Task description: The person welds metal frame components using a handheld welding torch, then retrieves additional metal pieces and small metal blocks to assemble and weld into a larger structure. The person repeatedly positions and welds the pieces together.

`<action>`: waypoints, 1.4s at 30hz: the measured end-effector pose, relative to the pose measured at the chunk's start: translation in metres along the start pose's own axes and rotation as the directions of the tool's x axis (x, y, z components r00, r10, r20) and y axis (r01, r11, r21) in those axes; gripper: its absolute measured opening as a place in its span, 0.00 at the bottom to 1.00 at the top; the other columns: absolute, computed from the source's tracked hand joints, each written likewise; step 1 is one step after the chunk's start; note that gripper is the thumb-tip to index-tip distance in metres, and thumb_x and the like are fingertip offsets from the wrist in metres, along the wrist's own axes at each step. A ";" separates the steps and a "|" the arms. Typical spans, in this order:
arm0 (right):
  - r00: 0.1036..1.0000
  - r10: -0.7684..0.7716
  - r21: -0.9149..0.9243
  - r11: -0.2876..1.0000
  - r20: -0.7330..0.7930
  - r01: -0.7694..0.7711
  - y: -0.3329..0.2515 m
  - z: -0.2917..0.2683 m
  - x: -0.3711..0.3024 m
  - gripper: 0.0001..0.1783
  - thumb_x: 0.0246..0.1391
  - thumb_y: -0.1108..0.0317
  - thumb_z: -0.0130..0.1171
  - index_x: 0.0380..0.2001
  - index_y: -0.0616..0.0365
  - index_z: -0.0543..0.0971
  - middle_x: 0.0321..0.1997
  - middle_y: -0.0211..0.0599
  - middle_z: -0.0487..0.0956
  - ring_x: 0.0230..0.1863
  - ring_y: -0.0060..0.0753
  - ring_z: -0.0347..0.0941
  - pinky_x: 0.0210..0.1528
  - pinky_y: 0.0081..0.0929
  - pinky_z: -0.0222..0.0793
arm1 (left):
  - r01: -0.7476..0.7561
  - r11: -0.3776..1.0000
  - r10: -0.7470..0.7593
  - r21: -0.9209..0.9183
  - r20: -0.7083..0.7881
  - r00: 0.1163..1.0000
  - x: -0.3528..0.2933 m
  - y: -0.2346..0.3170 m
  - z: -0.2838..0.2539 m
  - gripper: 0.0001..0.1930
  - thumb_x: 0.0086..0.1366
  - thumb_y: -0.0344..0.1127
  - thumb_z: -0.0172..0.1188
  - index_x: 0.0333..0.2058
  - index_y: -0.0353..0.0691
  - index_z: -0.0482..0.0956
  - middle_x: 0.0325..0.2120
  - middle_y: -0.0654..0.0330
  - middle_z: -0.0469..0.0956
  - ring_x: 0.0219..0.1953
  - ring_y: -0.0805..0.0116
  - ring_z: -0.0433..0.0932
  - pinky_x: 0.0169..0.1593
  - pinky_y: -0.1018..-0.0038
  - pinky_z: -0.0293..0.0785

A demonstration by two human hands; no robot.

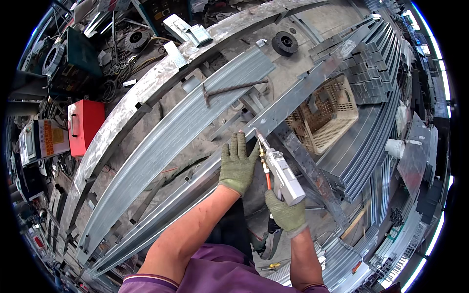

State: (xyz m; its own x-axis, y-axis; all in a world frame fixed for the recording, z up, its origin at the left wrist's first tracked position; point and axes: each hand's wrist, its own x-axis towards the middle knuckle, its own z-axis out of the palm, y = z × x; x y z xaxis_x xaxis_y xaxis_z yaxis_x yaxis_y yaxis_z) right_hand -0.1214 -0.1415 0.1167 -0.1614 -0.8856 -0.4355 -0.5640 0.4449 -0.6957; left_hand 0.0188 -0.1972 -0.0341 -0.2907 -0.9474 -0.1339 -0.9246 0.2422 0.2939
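My right hand [287,211], in an olive glove, is wrapped round the grip of a grey, boxy welding gun [285,177]. Its slim nozzle points away from me, and the tip meets the upper face of a long galvanized steel channel [278,111], near that channel's edge. A brass fitting and an orange hose [268,180] run along the gun's left side. Just left of the nozzle, my left hand [238,166], gloved alike, lies with fingers stretched out on the near stretch of steel. Its palm side is hidden.
A wide galvanized channel [181,124] lies to the left with a rusty hammer [234,89] on it. Right of the work are a beige plastic crate [337,124] and stacked steel profiles [369,73]. Farther off are a black spool [285,44] and a red metal box [86,128].
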 end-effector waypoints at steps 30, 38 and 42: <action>0.993 0.063 0.050 0.997 -0.101 -0.058 0.003 0.008 -0.001 0.10 0.58 0.65 0.71 0.39 0.60 0.86 0.27 0.40 0.85 0.30 0.39 0.87 0.32 0.37 0.79 | 0.003 1.000 -0.003 -0.020 0.016 1.000 0.001 0.000 -0.002 0.41 0.68 0.51 0.64 0.78 0.62 0.61 0.80 0.37 0.49 0.82 0.39 0.48 0.78 0.40 0.48; 0.993 -0.101 -0.057 0.994 -0.055 0.098 0.007 0.001 -0.003 0.16 0.58 0.69 0.72 0.48 0.63 0.83 0.33 0.33 0.83 0.33 0.27 0.81 0.36 0.31 0.78 | 0.011 0.995 -0.006 -0.101 0.051 0.999 0.001 0.000 -0.008 0.33 0.75 0.40 0.51 0.78 0.61 0.62 0.80 0.37 0.48 0.82 0.38 0.48 0.78 0.38 0.48; 0.997 -0.041 -0.010 0.999 -0.072 0.040 -0.002 0.006 0.000 0.11 0.57 0.66 0.73 0.39 0.61 0.86 0.27 0.40 0.85 0.29 0.36 0.86 0.33 0.35 0.79 | 0.009 0.999 -0.007 -0.046 0.058 0.998 0.001 0.000 -0.004 0.34 0.72 0.43 0.55 0.77 0.59 0.64 0.80 0.37 0.48 0.82 0.38 0.48 0.78 0.38 0.48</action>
State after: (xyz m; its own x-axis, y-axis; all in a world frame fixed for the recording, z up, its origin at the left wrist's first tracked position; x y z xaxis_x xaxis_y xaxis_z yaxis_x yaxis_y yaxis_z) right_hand -0.1152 -0.1413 0.1143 -0.1958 -0.9102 -0.3649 -0.5785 0.4077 -0.7065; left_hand 0.0193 -0.1989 -0.0303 -0.2985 -0.9352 -0.1905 -0.9149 0.2236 0.3360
